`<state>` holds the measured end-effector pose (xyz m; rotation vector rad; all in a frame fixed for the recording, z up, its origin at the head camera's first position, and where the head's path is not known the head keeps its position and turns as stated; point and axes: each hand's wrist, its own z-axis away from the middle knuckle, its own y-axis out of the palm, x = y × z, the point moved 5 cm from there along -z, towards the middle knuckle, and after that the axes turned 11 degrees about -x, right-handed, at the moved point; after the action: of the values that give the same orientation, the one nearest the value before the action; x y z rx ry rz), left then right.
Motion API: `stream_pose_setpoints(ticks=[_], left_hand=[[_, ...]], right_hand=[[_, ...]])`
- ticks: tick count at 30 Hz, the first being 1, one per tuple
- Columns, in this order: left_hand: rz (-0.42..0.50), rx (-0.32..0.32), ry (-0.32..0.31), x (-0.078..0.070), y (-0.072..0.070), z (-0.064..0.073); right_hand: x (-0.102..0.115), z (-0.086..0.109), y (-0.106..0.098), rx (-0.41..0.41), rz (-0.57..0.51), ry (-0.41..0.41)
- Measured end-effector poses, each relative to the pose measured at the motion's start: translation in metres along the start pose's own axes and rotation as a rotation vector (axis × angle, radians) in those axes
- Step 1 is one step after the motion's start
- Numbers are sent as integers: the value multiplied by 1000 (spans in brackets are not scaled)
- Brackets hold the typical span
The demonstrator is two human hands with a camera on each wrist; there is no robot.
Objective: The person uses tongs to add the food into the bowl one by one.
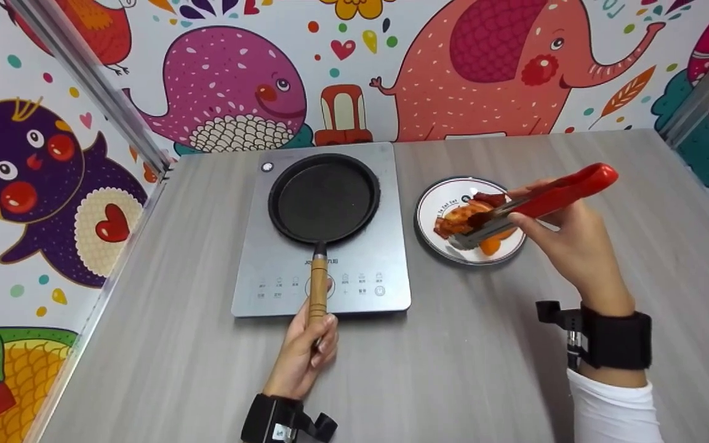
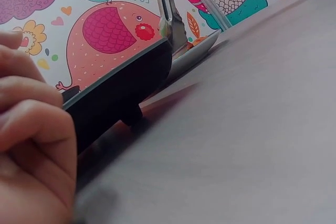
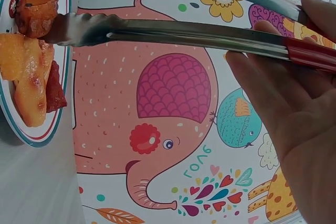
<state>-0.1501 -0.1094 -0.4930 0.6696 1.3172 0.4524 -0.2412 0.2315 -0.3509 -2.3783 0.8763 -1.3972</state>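
Observation:
My left hand (image 1: 308, 347) grips the wooden handle of a black frying pan (image 1: 325, 198), which sits on a silver induction cooktop (image 1: 360, 264) with nothing in it. Metal tongs with red handles (image 1: 567, 191) are held in my right hand (image 1: 576, 246), between thumb and fingers. Over a white plate (image 1: 437, 246) the tong tips reach down to the food. In the right wrist view one tong tip touches browned pieces (image 3: 38, 11), with yellow-orange pieces (image 3: 29, 85) beside them; the tong arms stand apart.
A wood-grain table (image 1: 453, 369) carries everything. Behind it rises a wall panel with cartoon animals (image 1: 490, 61), and another panel (image 1: 47, 184) stands on the left. Metal frame posts (image 1: 96, 80) run along the corners. Each wrist wears a black strap (image 1: 616, 338) with a small camera.

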Motion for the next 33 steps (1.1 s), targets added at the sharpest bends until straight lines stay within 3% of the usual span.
stream_pose_setpoints(ticks=[9, 20, 33], left_hand=[[10, 6, -3, -1, 2, -1], [-12, -16, 1, 0, 0, 0], [-8, -2, -3, -1, 1, -1]], right_hand=[[-3, 0, 1, -2, 22, 9], [-2, 1, 2, -17, 17, -45], [-2, 1, -3, -52, 33, -30]])
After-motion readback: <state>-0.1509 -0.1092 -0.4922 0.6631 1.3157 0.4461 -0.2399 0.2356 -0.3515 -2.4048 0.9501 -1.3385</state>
